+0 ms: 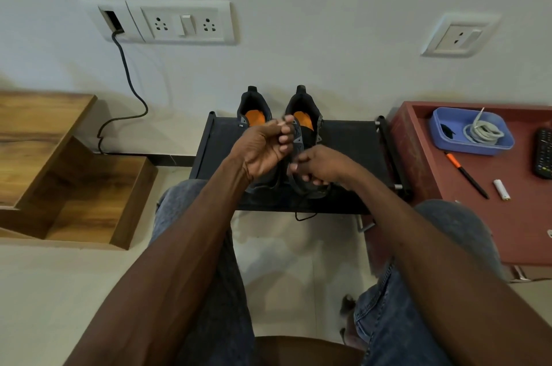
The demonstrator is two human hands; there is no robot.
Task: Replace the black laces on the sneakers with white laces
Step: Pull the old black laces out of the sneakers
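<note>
Two black sneakers with orange insoles, the left sneaker (254, 110) and the right sneaker (304, 114), stand side by side on a black stool (352, 144), heels toward the wall. My left hand (263, 147) is raised over them, fingers curled, pinching a black lace (304, 213) near the right sneaker's eyelets. Lower over that sneaker's toe, my right hand (319, 168) pinches the same lace, whose loose end hangs over the stool's front edge. Coiled white laces (482, 132) lie in a blue tray (448, 141) on the right.
A red-brown table (522, 216) at right carries the blue tray, an orange-and-black pen (466, 174), a small white cylinder (501, 190) and a remote (543, 153). Wooden steps (74, 180) stand at left. A black cable (128, 81) hangs from the wall sockets (179, 21).
</note>
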